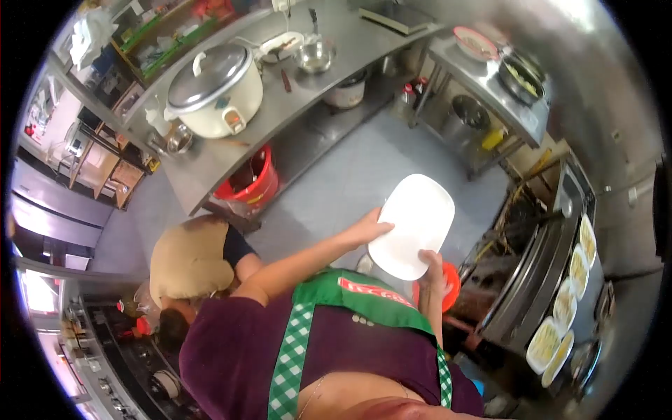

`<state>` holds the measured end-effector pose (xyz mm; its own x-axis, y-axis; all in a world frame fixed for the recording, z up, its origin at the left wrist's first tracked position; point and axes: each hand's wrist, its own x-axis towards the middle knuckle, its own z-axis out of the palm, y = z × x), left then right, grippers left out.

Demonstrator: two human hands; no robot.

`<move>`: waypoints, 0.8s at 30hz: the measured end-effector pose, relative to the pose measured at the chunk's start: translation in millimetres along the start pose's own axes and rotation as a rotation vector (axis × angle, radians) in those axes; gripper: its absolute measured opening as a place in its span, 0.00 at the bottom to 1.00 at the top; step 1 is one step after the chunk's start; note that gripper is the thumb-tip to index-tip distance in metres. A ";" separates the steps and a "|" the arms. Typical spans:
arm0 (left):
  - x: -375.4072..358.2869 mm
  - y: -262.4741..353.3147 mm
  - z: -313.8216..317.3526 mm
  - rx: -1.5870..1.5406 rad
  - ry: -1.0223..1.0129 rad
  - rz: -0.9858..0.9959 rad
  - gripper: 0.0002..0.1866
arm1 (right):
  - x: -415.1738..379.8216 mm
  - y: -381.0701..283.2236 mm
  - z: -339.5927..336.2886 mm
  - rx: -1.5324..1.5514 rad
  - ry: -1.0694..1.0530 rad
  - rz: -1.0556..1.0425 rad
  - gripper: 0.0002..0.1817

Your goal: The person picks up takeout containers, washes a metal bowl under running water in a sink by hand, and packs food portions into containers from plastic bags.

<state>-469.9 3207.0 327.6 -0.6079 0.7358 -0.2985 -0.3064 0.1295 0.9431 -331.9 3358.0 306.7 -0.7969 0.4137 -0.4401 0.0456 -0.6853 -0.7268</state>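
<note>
A white plate (414,222) with rounded corners is held out in front of my apron, over the floor. My left hand (371,228) grips its left edge, thumb on the upper face. Lower down, my right hand (434,274) is closed on the plate's near right edge. The fingers under the plate are partly hidden. Nothing lies on the plate. Just behind my right hand is an orange-red container (451,285), partly covered.
A large rice cooker (213,94) and a metal bowl (314,56) stand on the steel counter, above a red bucket (255,183). Several filled dishes (565,305) line the right-hand ledge. Another person (192,259) bends down close on my left.
</note>
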 end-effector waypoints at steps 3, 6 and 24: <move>60.5 10.0 -31.5 -0.041 0.145 0.006 0.28 | 94.9 -21.1 8.3 -0.029 -0.180 0.049 0.31; 104.3 35.7 -65.5 -0.255 0.202 0.014 0.30 | 160.3 -45.4 48.3 -0.028 -0.260 0.130 0.33; 367.8 159.4 -338.8 -0.050 0.323 -0.011 0.20 | 523.3 -116.0 222.6 -0.042 -0.228 0.055 0.33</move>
<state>-990.5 3273.0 318.5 -0.8031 0.4841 -0.3474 -0.3450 0.0977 0.9335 -888.3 3520.6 278.0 -0.9077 0.2275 -0.3526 0.1137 -0.6756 -0.7284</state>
